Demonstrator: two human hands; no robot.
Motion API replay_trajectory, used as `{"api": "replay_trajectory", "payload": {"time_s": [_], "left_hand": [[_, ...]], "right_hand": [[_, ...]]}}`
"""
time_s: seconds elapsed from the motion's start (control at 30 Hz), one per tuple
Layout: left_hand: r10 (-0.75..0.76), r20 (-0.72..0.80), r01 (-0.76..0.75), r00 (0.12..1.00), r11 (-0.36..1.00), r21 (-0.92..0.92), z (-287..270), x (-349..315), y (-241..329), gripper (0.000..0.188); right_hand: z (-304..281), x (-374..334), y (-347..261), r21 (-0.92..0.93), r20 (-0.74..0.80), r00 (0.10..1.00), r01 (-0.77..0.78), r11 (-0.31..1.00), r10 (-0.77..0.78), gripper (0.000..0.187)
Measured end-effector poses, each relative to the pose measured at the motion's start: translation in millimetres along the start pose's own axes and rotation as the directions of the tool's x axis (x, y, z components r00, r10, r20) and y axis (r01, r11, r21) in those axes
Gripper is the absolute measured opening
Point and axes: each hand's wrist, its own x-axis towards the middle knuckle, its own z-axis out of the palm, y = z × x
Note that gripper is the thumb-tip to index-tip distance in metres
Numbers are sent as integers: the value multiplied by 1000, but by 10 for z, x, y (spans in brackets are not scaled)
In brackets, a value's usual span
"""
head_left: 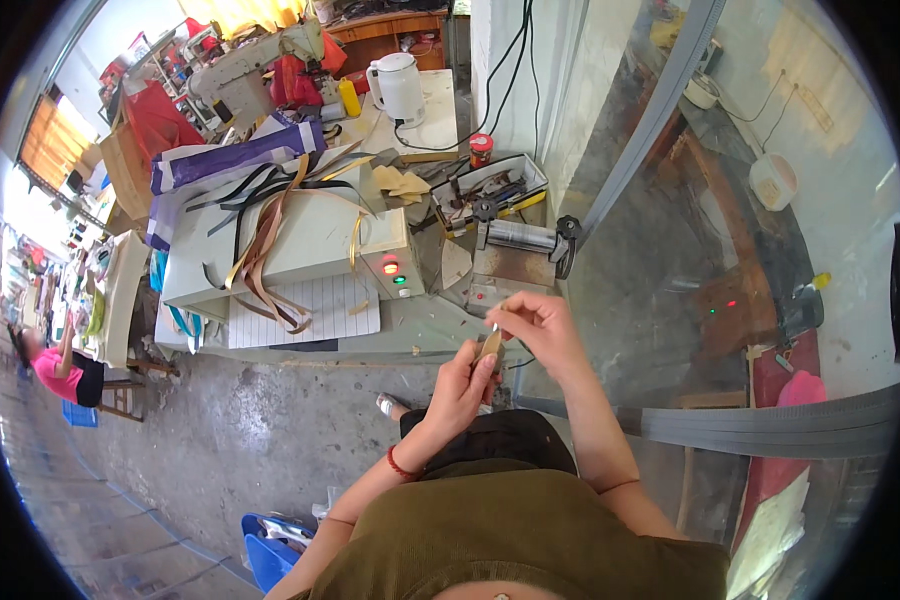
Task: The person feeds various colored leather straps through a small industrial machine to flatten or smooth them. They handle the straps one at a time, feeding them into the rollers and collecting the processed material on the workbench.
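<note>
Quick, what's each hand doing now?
Left hand: closed, holding a small tan piece.
Right hand: closed in a pinch; anything in it is too small to tell.

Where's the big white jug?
In the head view, the white jug stands near the top, just left of the middle, on a pale table, with a yellow bottle to its left.
</note>
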Motion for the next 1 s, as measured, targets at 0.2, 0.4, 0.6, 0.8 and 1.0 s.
{"api": "replay_trajectory", "payload": {"time_s": [0.2,0.4,0.6,0.8,1.0], "left_hand": [[-48,-182,18,982,986,-165,147,-35,-169,21],[-352,146,374,924,913,-164,56,168,-591,35],[-527,11,514,850,826,-231,62,1140,-1531,40],[-526,-89,503,846,842,-193,195,1872,-1765,44],[-550,-89,511,830,815,-273,234,1951,-1863,50]], "right_hand": [[-63,-141,381,98,-106,994,46,994,-35,14],[-283,-133,711,-200,-277,949,94,975,-148,25],[-598,-97,626,-303,-419,887,64,951,-193,46],[-663,-27,540,-310,-401,897,61,949,-188,45],[-610,542,366,-479,-336,886,131,868,-319,31]]}}
